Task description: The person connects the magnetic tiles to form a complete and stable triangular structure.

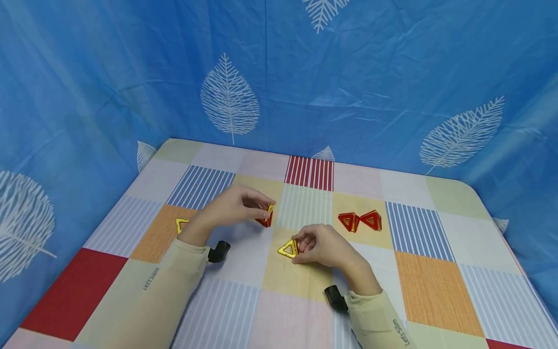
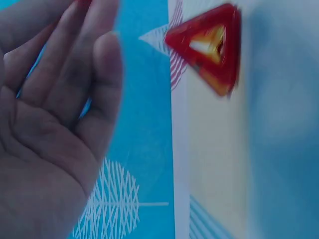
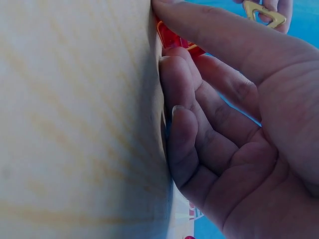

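My left hand pinches a small yellow triangle tile between thumb and fingertips. In the head view this tile overlaps a red triangular piece. Seen from the left wrist, the red piece appears apart from the fingers, slightly blurred. Lower and to the right, the right hand pinches the right edge of another yellow triangle tile at the tabletop. In the right wrist view the hand's own thumb and fingers hide that tile, and the outer fingers rest along the table.
Two red triangular pieces, one left of the other, touch at a corner on the right of the table. Beside the left wrist lies a partly hidden yellow triangle tile. A patchwork-print cloth covers the table; a blue curtain surrounds it.
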Tool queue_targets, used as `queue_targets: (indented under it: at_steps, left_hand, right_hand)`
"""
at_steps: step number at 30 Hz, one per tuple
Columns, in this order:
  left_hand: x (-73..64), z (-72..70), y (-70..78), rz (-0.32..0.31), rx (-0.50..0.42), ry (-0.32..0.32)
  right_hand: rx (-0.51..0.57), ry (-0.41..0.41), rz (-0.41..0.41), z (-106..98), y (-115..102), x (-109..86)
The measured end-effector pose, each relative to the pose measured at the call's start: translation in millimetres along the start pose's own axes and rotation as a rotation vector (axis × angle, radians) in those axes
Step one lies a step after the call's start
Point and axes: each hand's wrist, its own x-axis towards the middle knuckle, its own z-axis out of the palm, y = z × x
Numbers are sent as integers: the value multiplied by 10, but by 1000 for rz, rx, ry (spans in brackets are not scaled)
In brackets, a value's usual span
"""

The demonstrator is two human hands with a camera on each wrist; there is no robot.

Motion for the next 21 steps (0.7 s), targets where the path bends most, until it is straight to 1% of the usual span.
queue_targets:
  at_steps: [4, 7, 13, 17, 21]
  left_hand:
    - [12, 185, 5, 13, 52, -72]
    - [21, 291, 6, 29, 100, -109]
    - [35, 413, -6, 55, 169, -139]
    - [55, 483, -47, 75, 176, -159]
    - [62, 543, -76, 56, 165, -174]
  right_hand:
    - [-1, 1, -4, -1, -8, 5]
    - [-6, 7, -2, 0, -19, 10]
    - [9, 18, 15, -11, -36, 10]
    - [20, 15, 33, -15, -35, -2]
    - [29, 12, 43, -12, -28, -1]
